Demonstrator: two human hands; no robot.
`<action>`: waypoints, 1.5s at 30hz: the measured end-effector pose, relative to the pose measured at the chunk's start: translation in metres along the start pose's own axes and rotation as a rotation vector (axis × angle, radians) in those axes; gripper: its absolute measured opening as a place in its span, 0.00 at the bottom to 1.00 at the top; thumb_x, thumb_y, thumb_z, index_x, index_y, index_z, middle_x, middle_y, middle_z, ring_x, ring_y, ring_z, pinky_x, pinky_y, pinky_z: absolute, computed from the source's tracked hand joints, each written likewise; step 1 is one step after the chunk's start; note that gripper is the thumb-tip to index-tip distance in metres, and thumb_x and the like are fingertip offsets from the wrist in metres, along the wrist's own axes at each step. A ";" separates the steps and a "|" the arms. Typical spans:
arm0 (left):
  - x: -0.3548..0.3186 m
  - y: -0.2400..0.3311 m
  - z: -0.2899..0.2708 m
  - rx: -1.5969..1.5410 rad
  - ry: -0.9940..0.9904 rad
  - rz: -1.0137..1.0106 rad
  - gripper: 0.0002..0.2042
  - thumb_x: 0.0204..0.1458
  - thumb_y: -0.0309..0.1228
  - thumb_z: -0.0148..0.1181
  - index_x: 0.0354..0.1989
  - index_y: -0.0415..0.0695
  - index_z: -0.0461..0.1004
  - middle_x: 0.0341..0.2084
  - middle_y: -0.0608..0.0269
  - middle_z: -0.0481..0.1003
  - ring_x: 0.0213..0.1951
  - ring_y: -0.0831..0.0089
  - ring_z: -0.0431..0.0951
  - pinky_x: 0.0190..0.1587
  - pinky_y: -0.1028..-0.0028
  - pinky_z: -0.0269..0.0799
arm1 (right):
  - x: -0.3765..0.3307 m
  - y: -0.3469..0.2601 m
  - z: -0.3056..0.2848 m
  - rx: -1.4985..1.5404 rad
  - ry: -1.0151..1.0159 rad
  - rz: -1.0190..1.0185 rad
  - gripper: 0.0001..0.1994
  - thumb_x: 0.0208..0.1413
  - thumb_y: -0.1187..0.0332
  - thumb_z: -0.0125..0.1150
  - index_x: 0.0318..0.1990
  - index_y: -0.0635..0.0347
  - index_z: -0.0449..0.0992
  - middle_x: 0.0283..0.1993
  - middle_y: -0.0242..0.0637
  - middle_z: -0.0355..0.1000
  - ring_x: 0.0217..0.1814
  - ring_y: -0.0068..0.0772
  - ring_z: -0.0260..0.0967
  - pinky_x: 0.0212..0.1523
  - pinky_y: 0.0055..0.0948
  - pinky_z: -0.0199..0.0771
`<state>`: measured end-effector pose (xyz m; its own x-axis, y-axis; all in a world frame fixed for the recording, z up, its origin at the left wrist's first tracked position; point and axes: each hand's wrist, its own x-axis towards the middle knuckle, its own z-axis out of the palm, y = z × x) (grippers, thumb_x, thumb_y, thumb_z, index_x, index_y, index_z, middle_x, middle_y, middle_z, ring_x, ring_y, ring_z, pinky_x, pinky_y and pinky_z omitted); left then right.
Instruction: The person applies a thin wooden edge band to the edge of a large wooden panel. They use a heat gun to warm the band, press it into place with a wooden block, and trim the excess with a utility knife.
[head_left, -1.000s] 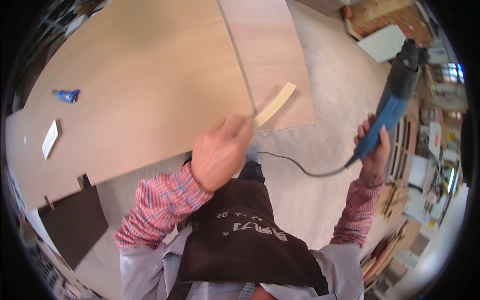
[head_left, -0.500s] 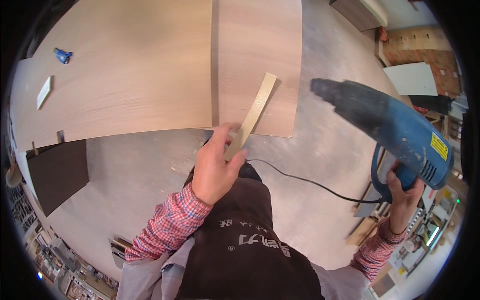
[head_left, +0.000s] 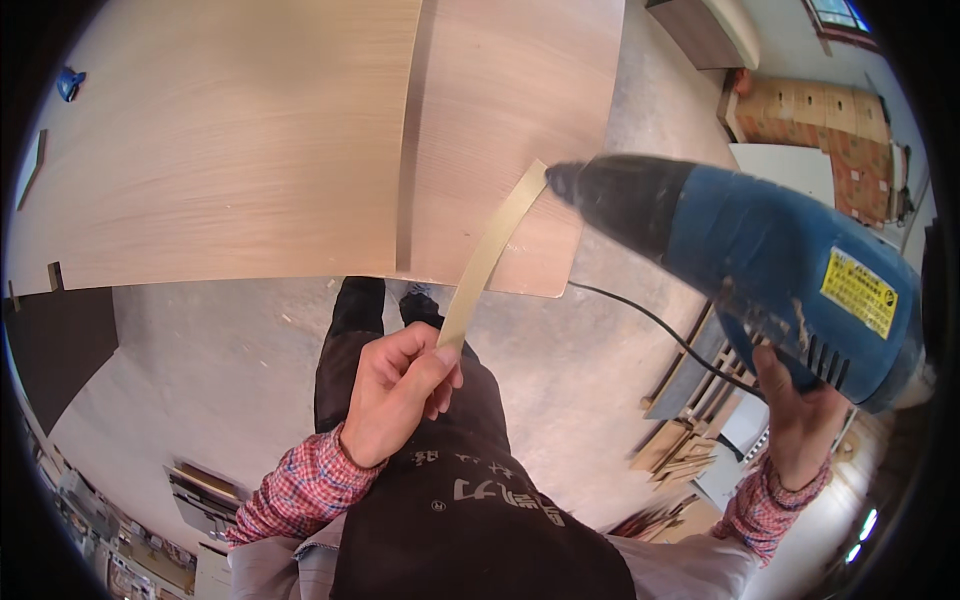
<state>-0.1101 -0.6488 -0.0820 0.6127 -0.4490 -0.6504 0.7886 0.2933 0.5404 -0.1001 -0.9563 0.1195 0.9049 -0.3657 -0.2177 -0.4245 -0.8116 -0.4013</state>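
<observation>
One pale yellow strip [head_left: 490, 245], near end pinched by left hand [head_left: 395, 385], length crossing front edge of narrower wood-grain panel [head_left: 510, 90], left of its front right corner. One blue-and-black heat gun [head_left: 745, 225], handle gripped in right hand [head_left: 805, 415], nozzle [head_left: 562, 182] just beside strip's far end, contact unclear. One small blue tool [head_left: 70, 84], left part of wider wood-grain panel [head_left: 240, 150].

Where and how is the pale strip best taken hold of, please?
Probably by the near end of the pale strip, pinched across its flat faces from the person's side, where the left grip holds it. It is thin and slightly bowed, and its far end appears right by the nozzle of the blue heat gun, so I would avoid that end.
</observation>
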 end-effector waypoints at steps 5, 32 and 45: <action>0.003 -0.003 -0.001 -0.003 -0.039 0.015 0.11 0.67 0.30 0.53 0.33 0.39 0.75 0.25 0.64 0.76 0.23 0.80 0.74 0.27 0.78 0.72 | 0.003 -0.005 0.005 -0.091 -0.013 -0.081 0.24 0.54 0.79 0.73 0.58 0.70 0.73 0.53 0.42 0.78 0.53 0.34 0.76 0.57 0.31 0.74; -0.002 -0.020 -0.004 0.055 -0.059 0.086 0.11 0.68 0.27 0.54 0.32 0.38 0.74 0.25 0.65 0.76 0.25 0.81 0.73 0.29 0.78 0.71 | 0.001 0.018 0.021 0.012 0.095 -0.070 0.24 0.52 0.81 0.72 0.57 0.69 0.72 0.47 0.39 0.78 0.41 0.26 0.75 0.41 0.24 0.77; -0.001 -0.025 -0.002 0.014 -0.028 0.100 0.09 0.65 0.25 0.57 0.31 0.37 0.75 0.23 0.69 0.74 0.24 0.85 0.71 0.28 0.80 0.68 | 0.012 0.002 0.024 0.062 0.008 0.081 0.19 0.53 0.79 0.73 0.52 0.66 0.75 0.42 0.34 0.77 0.43 0.24 0.73 0.48 0.24 0.74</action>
<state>-0.1304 -0.6542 -0.0956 0.6865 -0.4412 -0.5780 0.7227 0.3265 0.6092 -0.0910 -0.9512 0.0951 0.8674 -0.4332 -0.2448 -0.4975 -0.7495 -0.4368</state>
